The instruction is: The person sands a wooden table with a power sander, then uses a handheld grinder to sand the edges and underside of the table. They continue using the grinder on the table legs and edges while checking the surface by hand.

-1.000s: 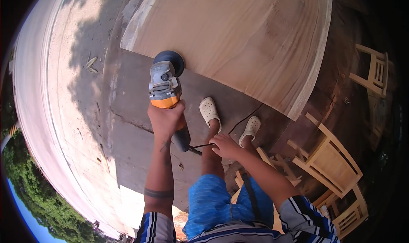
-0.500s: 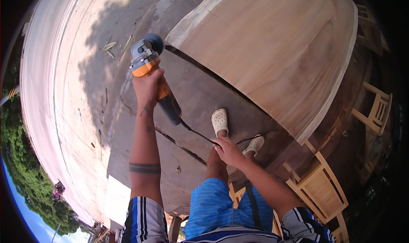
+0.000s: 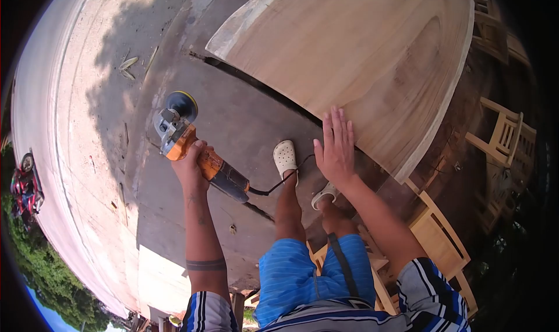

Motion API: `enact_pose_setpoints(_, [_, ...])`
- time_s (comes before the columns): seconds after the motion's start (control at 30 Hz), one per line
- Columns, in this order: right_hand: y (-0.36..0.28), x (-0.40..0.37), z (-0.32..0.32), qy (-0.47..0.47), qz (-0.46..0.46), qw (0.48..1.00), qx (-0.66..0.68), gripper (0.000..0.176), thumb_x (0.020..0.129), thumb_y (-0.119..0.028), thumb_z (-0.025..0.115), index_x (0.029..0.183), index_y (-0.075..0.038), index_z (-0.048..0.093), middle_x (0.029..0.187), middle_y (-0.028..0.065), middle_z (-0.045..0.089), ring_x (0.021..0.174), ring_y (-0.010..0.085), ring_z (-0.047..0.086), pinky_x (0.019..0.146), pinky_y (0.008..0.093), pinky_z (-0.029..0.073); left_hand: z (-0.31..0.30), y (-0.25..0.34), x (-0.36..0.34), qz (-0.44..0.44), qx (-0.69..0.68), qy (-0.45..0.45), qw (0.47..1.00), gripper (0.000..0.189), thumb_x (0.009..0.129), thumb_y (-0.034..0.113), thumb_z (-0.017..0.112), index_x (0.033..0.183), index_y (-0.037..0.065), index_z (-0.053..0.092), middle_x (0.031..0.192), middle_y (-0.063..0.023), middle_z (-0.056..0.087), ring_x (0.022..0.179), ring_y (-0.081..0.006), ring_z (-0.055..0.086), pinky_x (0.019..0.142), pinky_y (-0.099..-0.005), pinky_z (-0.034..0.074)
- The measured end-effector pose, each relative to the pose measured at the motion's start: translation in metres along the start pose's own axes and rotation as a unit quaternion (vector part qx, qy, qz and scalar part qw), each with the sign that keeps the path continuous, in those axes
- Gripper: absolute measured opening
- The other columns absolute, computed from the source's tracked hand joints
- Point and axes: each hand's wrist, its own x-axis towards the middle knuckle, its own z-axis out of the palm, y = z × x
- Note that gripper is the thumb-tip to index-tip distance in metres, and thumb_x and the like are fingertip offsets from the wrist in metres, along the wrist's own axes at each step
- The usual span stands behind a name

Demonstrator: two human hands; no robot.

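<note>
Both busy: left hand (image 3: 192, 168) grips grinder (image 3: 172, 135), right hand (image 3: 336, 151) over slab (image 3: 361, 47).

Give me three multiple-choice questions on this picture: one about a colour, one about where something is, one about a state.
1. What colour is the body of the angle grinder in the left hand?
A) orange B) green C) purple
2. Where is the right hand?
A) on the angle grinder too B) at the near edge of the wooden slab C) behind the back
3. How is the right hand?
A) fisted B) pinching something C) open, fingers straight

Answers: 1 A, orange shows on either side of the gripping hand; 2 B, its fingers lie over the slab's pale edge; 3 C, it is palm down and holds nothing.
</note>
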Motion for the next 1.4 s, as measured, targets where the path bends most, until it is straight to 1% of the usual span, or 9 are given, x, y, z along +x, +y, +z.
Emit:
enact_pose_setpoints(0.1, [0.031, 0.004, 0.010, -0.069, -0.033, 0.993, -0.087, 0.076, 0.091, -0.025, 0.062, 0.153, -0.001, 0.027, 0.163, 0.0167, 0.019, 0.150, 0.0323, 0.020, 0.121, 0.0520, 0.019, -0.012, -0.016, -0.019, -0.028, -0.064, 0.028, 0.997, 0.040, 0.083, 0.012, 0.065, 0.120, 0.001, 0.052, 0.088, -0.0125, 0.063, 0.078, -0.0266, 0.067, 0.069, -0.0400, 0.058])
enact_pose_setpoints(0.23, [0.053, -0.014, 0.014, -0.132, -0.141, 0.966, -0.173, 0.072, 0.093, -0.019, 0.052, 0.155, -0.002, 0.022, 0.165, 0.0131, 0.015, 0.152, 0.0293, 0.018, 0.121, 0.0503, 0.018, -0.022, -0.024, -0.038, -0.040, -0.133, 0.062, 0.988, 0.039, 0.084, 0.006, 0.064, 0.120, -0.001, 0.052, 0.086, -0.0137, 0.064, 0.075, -0.0271, 0.068, 0.065, -0.0395, 0.059])
enact_pose_setpoints(0.43, [0.070, 0.009, -0.007, -0.151, -0.249, 0.925, -0.244, 0.072, 0.091, -0.017, 0.051, 0.158, -0.017, 0.024, 0.166, 0.0003, 0.016, 0.152, 0.0251, 0.016, 0.121, 0.0517, 0.018, -0.030, -0.016, -0.055, -0.042, -0.117, 0.053, 0.991, 0.042, 0.085, 0.013, 0.064, 0.123, 0.000, 0.050, 0.090, -0.0138, 0.063, 0.080, -0.0266, 0.067, 0.069, -0.0400, 0.059])
enact_pose_setpoints(0.63, [0.067, 0.057, -0.001, -0.031, -0.309, 0.947, -0.080, 0.062, 0.089, -0.019, 0.059, 0.149, -0.023, 0.042, 0.151, 0.0013, 0.037, 0.131, 0.0286, 0.040, 0.115, 0.0535, 0.027, -0.011, 0.005, -0.056, -0.029, -0.100, 0.075, 0.992, 0.043, 0.085, 0.015, 0.065, 0.123, 0.001, 0.051, 0.092, -0.0133, 0.063, 0.080, -0.0257, 0.067, 0.071, -0.0405, 0.059])
enact_pose_setpoints(0.73, [0.051, 0.071, -0.018, -0.015, -0.260, 0.965, 0.018, 0.060, 0.086, -0.024, 0.065, 0.144, -0.021, 0.048, 0.143, 0.0058, 0.043, 0.122, 0.0293, 0.043, 0.112, 0.0526, 0.028, -0.007, 0.010, -0.060, -0.020, -0.113, 0.080, 0.990, 0.042, 0.085, 0.015, 0.065, 0.122, 0.000, 0.052, 0.091, -0.0137, 0.064, 0.080, -0.0259, 0.067, 0.071, -0.0407, 0.059])
enact_pose_setpoints(0.93, [0.003, 0.081, -0.038, -0.002, -0.164, 0.984, 0.069, 0.062, 0.087, -0.028, 0.067, 0.143, -0.012, 0.047, 0.144, 0.0128, 0.043, 0.132, 0.0326, 0.039, 0.113, 0.0531, 0.025, -0.007, 0.011, -0.065, -0.005, -0.139, 0.075, 0.987, 0.044, 0.083, 0.014, 0.067, 0.121, -0.001, 0.051, 0.090, -0.0141, 0.064, 0.080, -0.0264, 0.067, 0.068, -0.0400, 0.059])
enact_pose_setpoints(1.17, [-0.058, 0.159, -0.066, -0.042, -0.306, 0.951, 0.017, 0.058, 0.091, -0.027, 0.061, 0.144, -0.011, 0.044, 0.148, 0.0093, 0.042, 0.139, 0.0307, 0.038, 0.116, 0.0533, 0.025, -0.012, 0.013, -0.054, -0.005, -0.154, 0.080, 0.985, 0.039, 0.085, 0.009, 0.065, 0.120, -0.001, 0.052, 0.089, -0.0141, 0.064, 0.077, -0.0257, 0.068, 0.067, -0.0379, 0.059])
enact_pose_setpoints(1.27, [-0.048, 0.207, -0.080, 0.013, -0.326, 0.944, -0.037, 0.044, 0.092, -0.034, 0.060, 0.129, -0.010, 0.054, 0.132, 0.0077, 0.053, 0.130, 0.0258, 0.045, 0.115, 0.0519, 0.027, -0.021, 0.019, -0.035, -0.022, -0.154, 0.071, 0.985, 0.037, 0.085, 0.008, 0.065, 0.118, -0.001, 0.052, 0.088, -0.0139, 0.064, 0.076, -0.0251, 0.068, 0.065, -0.0366, 0.059])
enact_pose_setpoints(1.4, [-0.009, 0.254, -0.109, -0.027, -0.249, 0.964, -0.092, 0.024, 0.093, -0.034, 0.060, 0.097, -0.010, 0.061, 0.101, 0.0043, 0.059, 0.110, 0.0233, 0.054, 0.113, 0.0510, 0.029, -0.040, 0.030, -0.011, -0.052, -0.143, 0.049, 0.987, 0.039, 0.084, 0.005, 0.067, 0.119, -0.001, 0.052, 0.089, -0.0138, 0.064, 0.075, -0.0247, 0.067, 0.066, -0.0368, 0.059])
